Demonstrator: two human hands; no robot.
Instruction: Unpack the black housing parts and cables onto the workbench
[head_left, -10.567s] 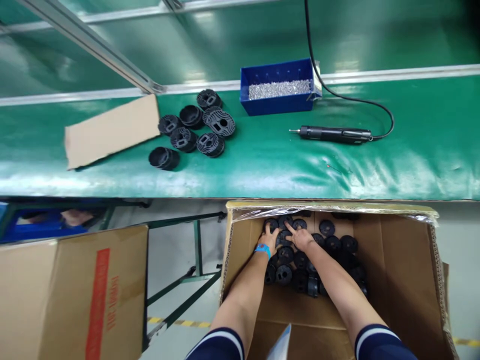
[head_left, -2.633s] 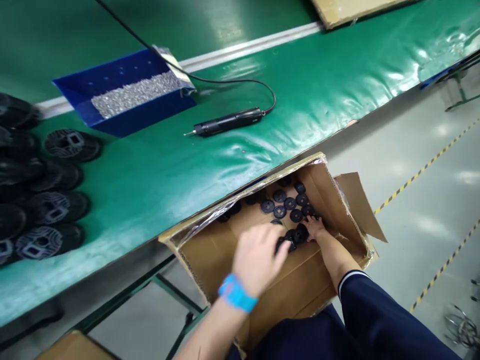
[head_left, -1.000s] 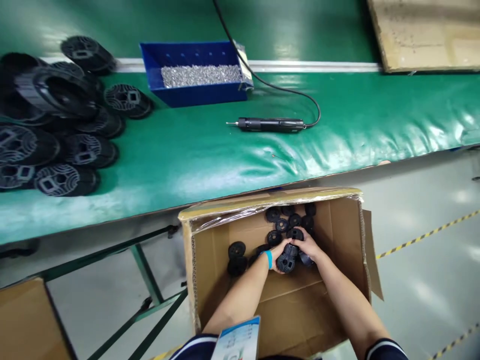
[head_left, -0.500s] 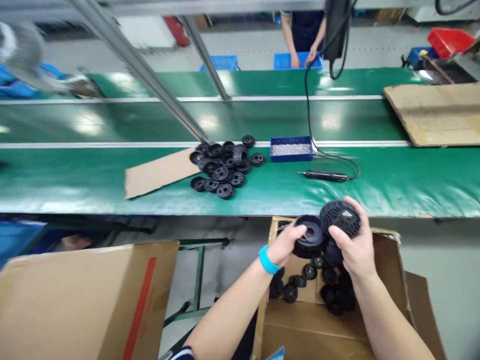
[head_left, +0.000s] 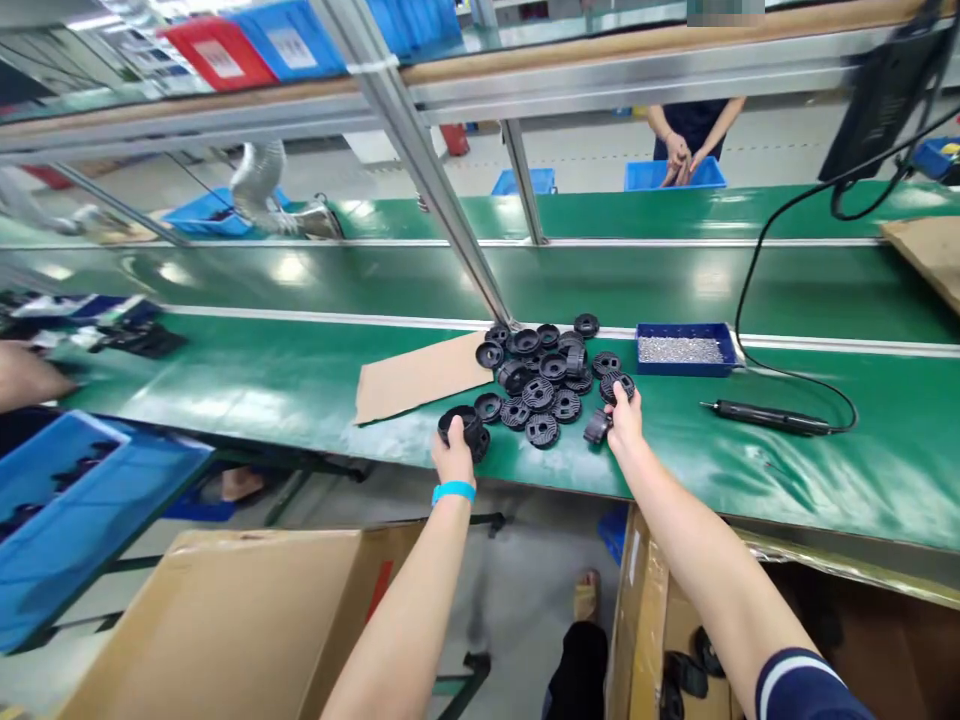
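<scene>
My left hand (head_left: 453, 458), with a blue wristband, grips a round black plastic part (head_left: 457, 420) near the table's front edge. A second black piece shows beside it, partly hidden by the fingers. My right hand (head_left: 627, 422) is closed on a round ridged black part (head_left: 616, 387). Another black piece (head_left: 598, 427) is at its fingertips; whether it is held I cannot tell. Between my hands lies a pile of similar round black parts (head_left: 539, 393), some showing hollow sides and others slotted, ridged faces.
Flat cardboard (head_left: 420, 378) lies left of the pile. On the right are a blue tray (head_left: 684, 370) of small metal pieces and a corded electric screwdriver (head_left: 769, 418). Open cardboard boxes (head_left: 637, 620) stand below the table. A metal post (head_left: 442, 190) rises behind; a co-worker (head_left: 694, 140) is opposite.
Both hands have moved from above the open box to the green table, carrying black parts to either side of the pile. The view has shifted, showing more of the left side.
</scene>
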